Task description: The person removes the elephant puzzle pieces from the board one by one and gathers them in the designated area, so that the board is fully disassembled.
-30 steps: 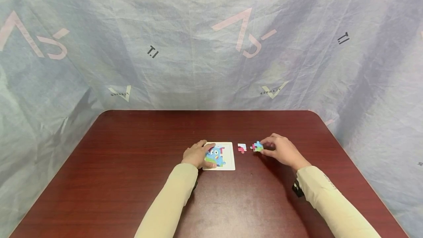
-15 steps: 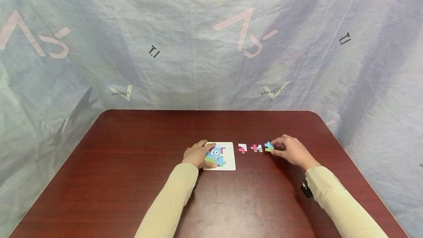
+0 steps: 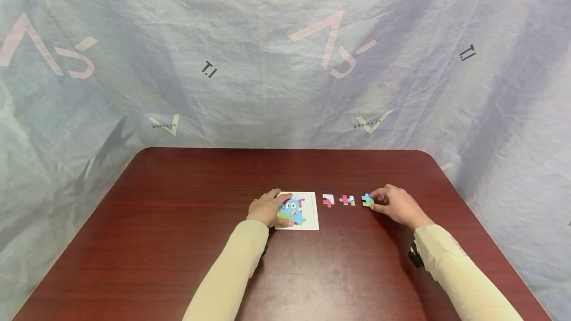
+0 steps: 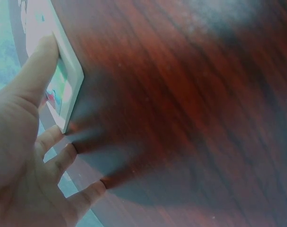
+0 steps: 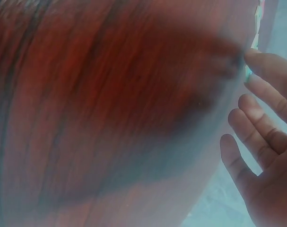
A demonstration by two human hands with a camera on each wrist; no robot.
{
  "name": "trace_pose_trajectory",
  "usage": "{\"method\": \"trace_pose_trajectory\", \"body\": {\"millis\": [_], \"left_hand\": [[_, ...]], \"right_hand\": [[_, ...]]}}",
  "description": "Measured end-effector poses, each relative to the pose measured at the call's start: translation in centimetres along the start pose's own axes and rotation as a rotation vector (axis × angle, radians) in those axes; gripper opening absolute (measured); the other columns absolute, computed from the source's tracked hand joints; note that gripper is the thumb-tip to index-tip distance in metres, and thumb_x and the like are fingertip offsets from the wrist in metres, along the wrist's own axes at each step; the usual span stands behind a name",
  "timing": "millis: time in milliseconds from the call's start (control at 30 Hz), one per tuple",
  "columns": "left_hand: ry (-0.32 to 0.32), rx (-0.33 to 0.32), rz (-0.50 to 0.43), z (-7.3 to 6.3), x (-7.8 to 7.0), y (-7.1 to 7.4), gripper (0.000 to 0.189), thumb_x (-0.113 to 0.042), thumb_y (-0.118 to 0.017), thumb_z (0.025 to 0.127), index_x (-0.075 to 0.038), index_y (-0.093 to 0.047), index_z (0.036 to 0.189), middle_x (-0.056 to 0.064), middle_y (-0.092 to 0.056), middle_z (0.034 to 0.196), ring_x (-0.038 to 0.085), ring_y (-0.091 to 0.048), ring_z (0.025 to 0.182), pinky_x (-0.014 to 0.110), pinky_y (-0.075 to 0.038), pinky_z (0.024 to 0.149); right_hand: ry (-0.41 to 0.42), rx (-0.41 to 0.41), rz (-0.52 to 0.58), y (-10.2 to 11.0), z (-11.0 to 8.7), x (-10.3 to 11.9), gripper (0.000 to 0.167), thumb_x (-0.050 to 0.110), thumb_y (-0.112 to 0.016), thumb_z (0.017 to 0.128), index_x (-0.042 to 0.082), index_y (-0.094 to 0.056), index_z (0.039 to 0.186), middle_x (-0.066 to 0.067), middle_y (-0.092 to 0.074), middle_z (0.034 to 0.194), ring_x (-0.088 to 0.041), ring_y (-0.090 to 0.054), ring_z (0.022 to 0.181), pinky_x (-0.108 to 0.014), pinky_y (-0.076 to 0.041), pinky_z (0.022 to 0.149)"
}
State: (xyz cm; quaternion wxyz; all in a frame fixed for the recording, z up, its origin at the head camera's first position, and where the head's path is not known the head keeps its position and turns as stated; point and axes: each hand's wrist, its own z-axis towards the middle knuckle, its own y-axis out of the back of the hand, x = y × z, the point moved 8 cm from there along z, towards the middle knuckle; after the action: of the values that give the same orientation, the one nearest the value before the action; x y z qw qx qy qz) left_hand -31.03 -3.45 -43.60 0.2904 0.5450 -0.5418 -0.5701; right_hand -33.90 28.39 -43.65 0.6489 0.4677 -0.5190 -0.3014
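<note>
A person's right hand (image 3: 398, 205) pinches the right side of a blue-and-green jigsaw piece (image 3: 367, 200) between thumb and forefinger on a dark red worktop (image 3: 339, 266); a pink piece (image 3: 345, 200) and a pink-and-white piece (image 3: 328, 200) lie apart to its left; the left hand (image 3: 265, 209), fingers (image 4: 88, 195) spread, rests across the left side of a partly filled puzzle tray (image 3: 311, 209).
</note>
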Motion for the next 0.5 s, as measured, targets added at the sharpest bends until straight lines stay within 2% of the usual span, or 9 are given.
{"method": "trace_pose_trajectory", "body": {"millis": [500], "left_hand": [[-0.014, -0.015, -0.001, 0.07, -0.02, -0.08, 0.078, -0.038, -0.083, 0.084, -0.02, -0.049, 0.151, 0.014, -0.043, 0.155, 0.036, -0.045, 0.14, 0.057, -0.04, 0.109]], "right_hand": [[0.016, -0.003, -0.01, -0.28, 0.33, -0.1, 0.03, 0.017, -0.078, 0.089, 0.003, -0.073, 0.116, -0.004, -0.057, 0.091, -0.022, -0.053, 0.083, -0.04, -0.045, 0.071]]}}
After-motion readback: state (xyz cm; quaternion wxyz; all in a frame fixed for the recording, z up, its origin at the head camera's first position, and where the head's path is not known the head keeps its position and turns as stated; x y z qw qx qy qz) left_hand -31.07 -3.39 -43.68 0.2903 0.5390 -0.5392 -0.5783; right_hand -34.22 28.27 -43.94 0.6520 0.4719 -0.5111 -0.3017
